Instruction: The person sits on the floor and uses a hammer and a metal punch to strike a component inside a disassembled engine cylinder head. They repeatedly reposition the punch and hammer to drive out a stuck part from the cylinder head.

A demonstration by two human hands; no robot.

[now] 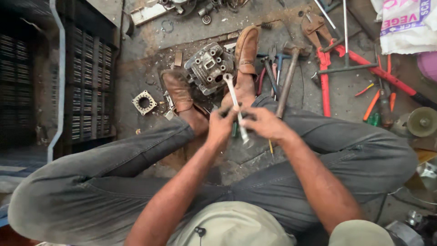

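Observation:
I sit on a concrete floor with a grey metal engine cylinder head [208, 67] held between my two brown shoes. A silver combination wrench [235, 104] runs from the cylinder head back toward me. My left hand [221, 126] and my right hand [263, 123] meet over its shaft, and both seem closed around it and a small part I cannot make out. The wrench's open end [228, 78] rests against the cylinder head's near edge.
A hammer [287, 77] lies to the right of my right foot, beside pliers and spanners. Red bolt cutters [324, 68] and orange-handled screwdrivers [376, 102] lie further right. A square metal flange [144, 102] sits at the left, near dark plastic crates [86, 77]. A grinder disc [422, 121] is at the far right.

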